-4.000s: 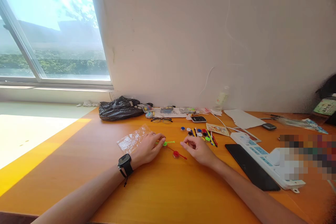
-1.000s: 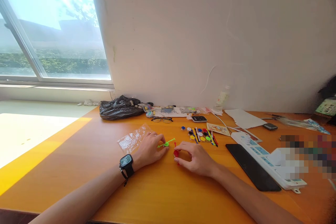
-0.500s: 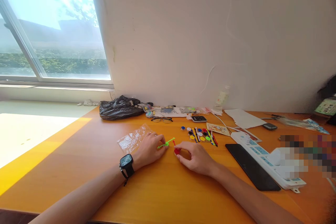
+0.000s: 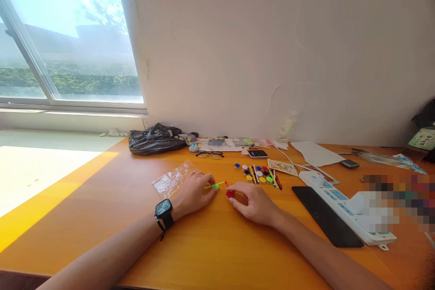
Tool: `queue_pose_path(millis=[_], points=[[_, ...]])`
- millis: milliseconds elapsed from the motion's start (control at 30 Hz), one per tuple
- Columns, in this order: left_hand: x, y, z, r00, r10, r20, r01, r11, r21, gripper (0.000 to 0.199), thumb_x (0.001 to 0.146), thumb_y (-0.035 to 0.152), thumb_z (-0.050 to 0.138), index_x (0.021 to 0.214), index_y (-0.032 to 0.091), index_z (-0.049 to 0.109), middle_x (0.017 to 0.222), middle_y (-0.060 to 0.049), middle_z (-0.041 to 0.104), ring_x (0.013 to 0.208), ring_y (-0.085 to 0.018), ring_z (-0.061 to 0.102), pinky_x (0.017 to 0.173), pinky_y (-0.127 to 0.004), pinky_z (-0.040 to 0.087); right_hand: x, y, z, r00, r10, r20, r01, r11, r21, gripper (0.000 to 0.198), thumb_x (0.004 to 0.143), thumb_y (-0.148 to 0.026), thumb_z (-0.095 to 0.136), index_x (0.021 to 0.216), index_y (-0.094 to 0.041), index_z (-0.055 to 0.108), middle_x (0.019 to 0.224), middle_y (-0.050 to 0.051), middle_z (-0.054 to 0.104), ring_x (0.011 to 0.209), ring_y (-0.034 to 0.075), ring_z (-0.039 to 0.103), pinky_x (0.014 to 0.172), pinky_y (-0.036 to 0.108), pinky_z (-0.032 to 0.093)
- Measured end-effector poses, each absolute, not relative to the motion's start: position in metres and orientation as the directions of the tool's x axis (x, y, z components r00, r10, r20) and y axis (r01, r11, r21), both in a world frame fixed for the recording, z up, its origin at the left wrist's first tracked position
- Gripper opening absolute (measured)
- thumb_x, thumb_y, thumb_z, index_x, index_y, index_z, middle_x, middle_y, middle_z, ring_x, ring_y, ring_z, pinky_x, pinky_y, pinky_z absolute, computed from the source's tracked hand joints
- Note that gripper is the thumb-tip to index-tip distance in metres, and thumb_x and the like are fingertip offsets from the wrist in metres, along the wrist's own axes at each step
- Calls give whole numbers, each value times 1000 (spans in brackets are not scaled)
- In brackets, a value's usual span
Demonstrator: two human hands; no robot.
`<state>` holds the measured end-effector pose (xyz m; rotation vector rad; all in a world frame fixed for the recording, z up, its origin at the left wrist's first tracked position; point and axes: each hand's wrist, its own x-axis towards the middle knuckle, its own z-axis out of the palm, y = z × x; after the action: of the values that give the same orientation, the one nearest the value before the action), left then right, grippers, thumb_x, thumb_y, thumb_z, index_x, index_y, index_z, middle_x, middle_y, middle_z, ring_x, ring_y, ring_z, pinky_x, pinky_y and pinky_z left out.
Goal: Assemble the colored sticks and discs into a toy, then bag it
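My left hand (image 4: 196, 192), a watch on its wrist, has thumb and fingers closed on a green arrow spinner (image 4: 215, 186). The spinner has a round base, and its thin arrow reaches out to the right. Facing it, my right hand (image 4: 254, 203) pinches a red arrow spinner (image 4: 229, 194) by its round base, with the short red arrow sticking up. The arrow tips come close together between the hands; whether they touch I cannot tell. A crinkled clear plastic bag (image 4: 171, 180) lies beside my left hand. Several coloured discs (image 4: 262, 180) and thin arrows (image 4: 253, 174) lie beyond my right hand.
A black phone (image 4: 324, 215) and a white power strip (image 4: 340, 201) lie to the right. Glasses (image 4: 210, 155), a black plastic bag (image 4: 154, 140), a small black device (image 4: 258, 154) and a printed card (image 4: 282, 167) line the back of the table, near a bottle (image 4: 288, 128).
The green arrow has turned to a flatter angle, its tip lower. The red arrow has shifted slightly right and down. Both hands stay nearly in place.
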<state>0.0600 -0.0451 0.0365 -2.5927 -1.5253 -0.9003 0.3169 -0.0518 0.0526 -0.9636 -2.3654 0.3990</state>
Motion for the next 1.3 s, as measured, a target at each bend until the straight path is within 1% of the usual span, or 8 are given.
queue_pose_path(millis=[267,533,667,833,967,1067,1167,1300], points=[[61,-50,43,371,809,457,809,-523,269,24,99,44,58,93,23,69,79,-6,69,82,-23,65,79,-34,42,318,-51,54,-607,703,370,539,707,-458,24,95,-27,63,115,-25,76,108,5,78,97,22,71,89,33,52],[60,-48,42,349,811,470,796,-521,309,23,98,44,60,92,23,69,78,-6,68,81,-23,65,79,-35,43,317,-53,57,-586,707,396,533,704,-468,23,97,-31,63,117,-25,74,111,6,77,99,23,71,90,34,52],[59,-49,42,334,814,476,787,-519,335,24,97,45,61,90,24,69,77,-6,67,81,-23,64,80,-36,44,317,-52,58,-581,713,392,543,698,-466,22,96,-31,65,115,-25,74,109,5,78,98,23,71,89,34,52],[59,-50,44,339,812,475,790,-520,325,25,97,46,62,88,23,68,79,-6,68,81,-24,65,81,-36,44,318,-52,57,-584,715,385,545,696,-467,21,96,-31,65,113,-25,75,108,5,78,98,23,71,91,34,52],[60,-51,45,339,815,470,794,-516,321,21,95,44,64,91,23,68,81,-6,69,82,-24,66,78,-34,44,319,-51,57,-579,721,381,553,690,-466,21,98,-30,62,114,-24,75,110,6,78,100,23,71,91,34,52],[60,-54,48,339,810,479,782,-526,335,18,93,41,66,95,23,68,85,-5,72,83,-23,66,77,-34,45,319,-49,57,-567,731,380,560,681,-473,23,102,-29,56,112,-24,75,110,6,78,101,22,71,91,35,52],[60,-57,51,339,806,485,766,-535,355,16,94,39,66,97,24,67,88,-4,73,82,-22,66,76,-34,45,320,-48,57,-544,745,386,578,666,-472,23,102,-31,56,111,-24,75,109,7,78,100,23,72,90,36,52],[61,-58,52,337,806,487,768,-534,354,16,95,40,65,95,24,66,81,-2,72,78,-21,66,77,-34,44,320,-48,58,-538,749,386,586,662,-468,23,102,-33,55,108,-24,76,106,6,79,96,23,72,87,36,52]])
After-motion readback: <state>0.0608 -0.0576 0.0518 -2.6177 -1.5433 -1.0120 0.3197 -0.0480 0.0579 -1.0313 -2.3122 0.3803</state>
